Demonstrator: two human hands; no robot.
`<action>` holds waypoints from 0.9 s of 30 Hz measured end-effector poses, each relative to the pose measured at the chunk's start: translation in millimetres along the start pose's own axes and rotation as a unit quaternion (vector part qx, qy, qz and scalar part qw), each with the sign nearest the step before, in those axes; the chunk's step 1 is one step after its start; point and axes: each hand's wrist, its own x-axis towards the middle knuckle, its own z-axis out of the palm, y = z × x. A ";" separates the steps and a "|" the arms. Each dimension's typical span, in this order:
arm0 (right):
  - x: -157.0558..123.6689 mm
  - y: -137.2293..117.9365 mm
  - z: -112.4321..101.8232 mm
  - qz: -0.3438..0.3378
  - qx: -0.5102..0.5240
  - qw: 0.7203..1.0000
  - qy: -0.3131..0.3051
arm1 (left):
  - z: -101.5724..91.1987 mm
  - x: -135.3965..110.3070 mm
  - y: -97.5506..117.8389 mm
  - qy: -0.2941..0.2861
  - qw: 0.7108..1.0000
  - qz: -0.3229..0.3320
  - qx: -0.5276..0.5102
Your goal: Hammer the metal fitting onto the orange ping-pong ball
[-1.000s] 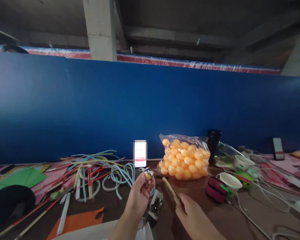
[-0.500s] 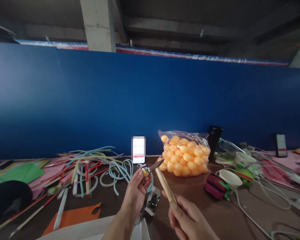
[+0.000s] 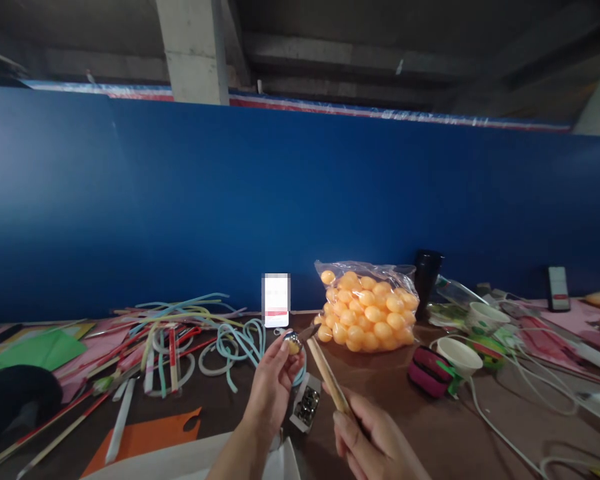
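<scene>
Holds a silver ball (image 3: 293,342) pinched in the left hand (image 3: 274,377) above the table (image 3: 460,433); grips a wooden-handled hammer (image 3: 329,375) in the right hand (image 3: 363,430), with dark head (image 3: 309,332) close to the ball. Seems to align the two, calling for careful aim. Includes an open box (image 3: 299,423) below and a bag of orange balls (image 3: 373,271) crowding the far side.

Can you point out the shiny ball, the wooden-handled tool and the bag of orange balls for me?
Shiny ball (image 3: 292,341): head view, on its mirror-like surface.
Wooden-handled tool (image 3: 328,375): head view, midway along the bare handle.
Bag of orange balls (image 3: 375,272): head view, clear plastic near its top edge.
</scene>
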 end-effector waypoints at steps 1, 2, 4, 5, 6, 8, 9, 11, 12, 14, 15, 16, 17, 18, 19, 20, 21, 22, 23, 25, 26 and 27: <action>0.2 0.0 -0.7 -0.004 -0.009 1.000 -0.006 | 0.1 0.0 -0.1 -0.002 1.000 0.001 0.001; 0.4 -0.4 -1.4 -0.006 -0.019 1.000 -0.014 | 0.1 0.0 -0.2 -0.004 1.000 0.002 0.003; 0.4 -1.7 -1.7 -0.006 -0.030 0.999 -0.022 | 0.0 -0.1 -0.5 -0.007 1.000 0.006 0.008; 0.0 -2.6 -1.2 -0.005 -0.028 0.999 -0.018 | -0.1 0.0 -0.7 -0.007 1.000 0.007 0.010; -0.5 -3.5 -0.4 -0.003 -0.021 1.000 -0.008 | -0.2 0.1 -0.9 -0.006 1.000 0.008 0.012; -1.7 -5.2 1.9 0.002 -0.004 1.000 0.014 | -0.3 0.5 -1.2 -0.005 1.000 0.009 0.015; -2.3 -6.0 3.1 0.005 0.003 1.000 0.023 | -0.2 0.6 -1.3 -0.006 1.000 0.009 0.017; -3.1 -7.4 4.7 0.011 0.007 1.000 0.028 | 0.1 0.6 -1.4 -0.007 1.000 0.009 0.018; -3.4 -8.0 5.2 0.011 0.008 1.000 0.028 | 0.4 0.4 -1.3 -0.007 1.000 0.010 0.019; -3.6 -9.1 5.4 0.005 0.011 0.999 0.030 | 1.1 -0.5 -1.0 -0.005 1.000 0.013 0.019; -3.6 -9.4 5.3 0.001 0.013 0.999 0.031 | 1.5 -1.0 -0.8 -0.007 1.000 0.013 0.019; -3.5 -9.5 5.1 -0.003 0.013 0.999 0.032 | 1.9 -1.5 -0.6 -0.008 1.000 0.013 0.019; -3.2 -9.5 4.9 -0.004 0.010 0.999 0.033 | 2.4 -1.9 -0.3 -0.008 1.000 0.012 0.019; -2.9 -9.3 4.6 -0.002 0.006 0.999 0.032 | 3.0 -2.2 -0.1 -0.007 1.000 0.011 0.020; -2.5 -9.1 4.4 0.000 -0.001 1.000 0.028 | 3.4 -2.3 0.1 -0.006 1.000 0.010 0.020; -2.2 -8.8 4.3 0.002 -0.009 1.000 0.018 | 3.8 -2.4 0.3 -0.006 1.000 0.010 0.021; -2.0 -8.7 4.3 0.003 -0.015 1.000 0.008 | 4.0 -2.3 0.5 -0.006 1.000 0.009 0.021; -2.0 -8.8 4.4 0.001 -0.018 1.000 0.002 | 4.1 -2.3 0.8 -0.006 1.000 0.010 0.021; -2.3 -9.0 4.7 -0.003 -0.016 1.000 0.001 | 4.0 -2.2 1.1 -0.008 1.000 0.010 0.018; -3.9 -10.1 5.8 -0.013 -0.002 1.000 0.015 | 3.3 -2.3 1.8 -0.014 1.000 0.010 0.008; -4.9 -10.7 6.4 -0.016 0.007 0.999 0.026 | 2.8 -2.4 2.0 -0.019 1.000 0.009 0.002; -6.0 -11.3 7.0 -0.018 0.016 0.999 0.036 | 2.4 -2.6 2.3 -0.024 1.000 0.009 -0.003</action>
